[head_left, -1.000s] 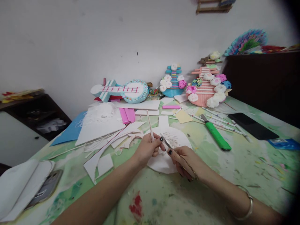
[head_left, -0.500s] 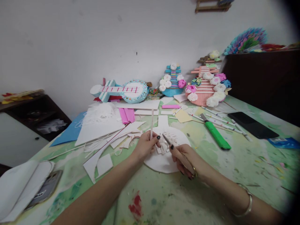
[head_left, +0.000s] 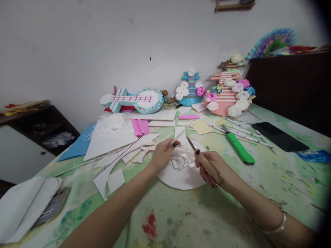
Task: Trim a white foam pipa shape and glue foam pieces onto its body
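Observation:
Between the thumb and fingers of my left hand [head_left: 163,155] is a thin white strip [head_left: 179,136], slanting up to the right. My right hand [head_left: 210,168] grips a pair of scissors [head_left: 191,143] by its gold handles, blades pointing up and left, apart from the strip. Under both hands lies a white round board with a neck [head_left: 182,179]. A heap of small cut white pieces [head_left: 183,158] covers its middle. My left fingers are just over the heap's upper left side; whether they touch it I cannot tell.
A green utility knife [head_left: 239,146], several marker pens [head_left: 245,132] and a black phone [head_left: 280,136] lie to the right. White offcuts [head_left: 116,181] spread on the left. Decorated model instruments, one blue and white [head_left: 134,100], one pink [head_left: 224,96], stand along the wall.
The strip has tipped from upright to a rightward slant as my left hand turned. My right hand and the scissors have shifted slightly right, away from the heap.

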### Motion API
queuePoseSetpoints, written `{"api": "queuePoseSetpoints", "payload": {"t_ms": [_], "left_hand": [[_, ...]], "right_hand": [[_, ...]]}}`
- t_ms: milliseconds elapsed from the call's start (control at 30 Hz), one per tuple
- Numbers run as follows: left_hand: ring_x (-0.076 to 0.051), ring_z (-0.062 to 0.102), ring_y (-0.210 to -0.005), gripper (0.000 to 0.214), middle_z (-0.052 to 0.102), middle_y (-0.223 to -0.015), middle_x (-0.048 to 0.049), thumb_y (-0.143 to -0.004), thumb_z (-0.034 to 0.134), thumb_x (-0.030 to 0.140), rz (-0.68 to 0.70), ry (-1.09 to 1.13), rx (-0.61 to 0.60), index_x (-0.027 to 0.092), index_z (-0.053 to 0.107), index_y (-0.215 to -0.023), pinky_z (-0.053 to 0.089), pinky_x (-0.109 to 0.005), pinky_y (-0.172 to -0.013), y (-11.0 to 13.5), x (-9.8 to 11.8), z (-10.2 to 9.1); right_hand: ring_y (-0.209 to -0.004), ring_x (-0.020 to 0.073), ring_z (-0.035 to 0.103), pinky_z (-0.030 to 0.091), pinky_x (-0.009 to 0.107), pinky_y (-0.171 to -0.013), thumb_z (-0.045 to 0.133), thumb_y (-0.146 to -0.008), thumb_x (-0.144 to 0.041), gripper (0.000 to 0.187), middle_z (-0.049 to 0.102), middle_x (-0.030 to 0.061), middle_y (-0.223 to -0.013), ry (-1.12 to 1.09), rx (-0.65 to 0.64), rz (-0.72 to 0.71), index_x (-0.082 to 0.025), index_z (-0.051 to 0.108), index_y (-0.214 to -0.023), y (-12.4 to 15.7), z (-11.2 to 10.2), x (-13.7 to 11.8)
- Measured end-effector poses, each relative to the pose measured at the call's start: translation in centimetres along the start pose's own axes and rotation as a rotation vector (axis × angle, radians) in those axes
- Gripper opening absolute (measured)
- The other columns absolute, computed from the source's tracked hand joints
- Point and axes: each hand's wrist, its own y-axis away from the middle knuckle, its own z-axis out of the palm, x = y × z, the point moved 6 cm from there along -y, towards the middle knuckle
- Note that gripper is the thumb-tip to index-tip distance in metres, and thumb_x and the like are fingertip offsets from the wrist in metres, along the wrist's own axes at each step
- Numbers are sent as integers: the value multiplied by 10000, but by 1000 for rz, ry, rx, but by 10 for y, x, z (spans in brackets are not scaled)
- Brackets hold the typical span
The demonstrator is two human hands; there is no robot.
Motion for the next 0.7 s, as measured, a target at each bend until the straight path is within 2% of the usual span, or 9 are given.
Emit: {"api": "queuePoseSetpoints", "payload": {"t_ms": [133,300,433,567,700], "left_hand": [[-180,594,-853,229,681,-900,-38,-795,462,209,-29,64,-57,162,668,-884,419,-269,-788,1,-5,4],[-184,596,-887,212,673,-921,-67,-795,486,247,-69,233,14,149,662,-860,431,-278,-791,0,-9,-2],[-157,585,-762,202,635,-774,-51,-815,490,294,-63,373,68,144,618,-863,433,-261,-701,-1,-12,-10],[-110,435,-589,202,452,-590,26,-826,467,304,-47,130,112,165,602,-769,330,-228,-585,0,-13,-20],[-104,338,-547,260,345,-549,48,-797,478,333,-83,-99,110,180,429,-592,250,-235,-547,1,-15,-21]], "right_hand": [[-207,61,317,219,168,-243,358,-770,-720,568,463,-31,-338,0,21,-10,-176,471,-652,0,-5,-1],[-207,70,324,217,177,-245,343,-760,-741,583,458,-28,-330,12,42,-2,-179,466,-662,0,-13,0],[-212,74,330,239,189,-248,339,-764,-741,591,469,-27,-347,45,73,-27,-175,489,-680,-1,-17,-1],[-214,77,337,257,194,-251,350,-763,-737,602,470,-25,-347,119,103,-13,-165,528,-701,-3,-21,-1],[-211,80,343,252,206,-250,397,-767,-705,591,484,-13,-345,266,68,32,-148,578,-686,-6,-23,3]]}}
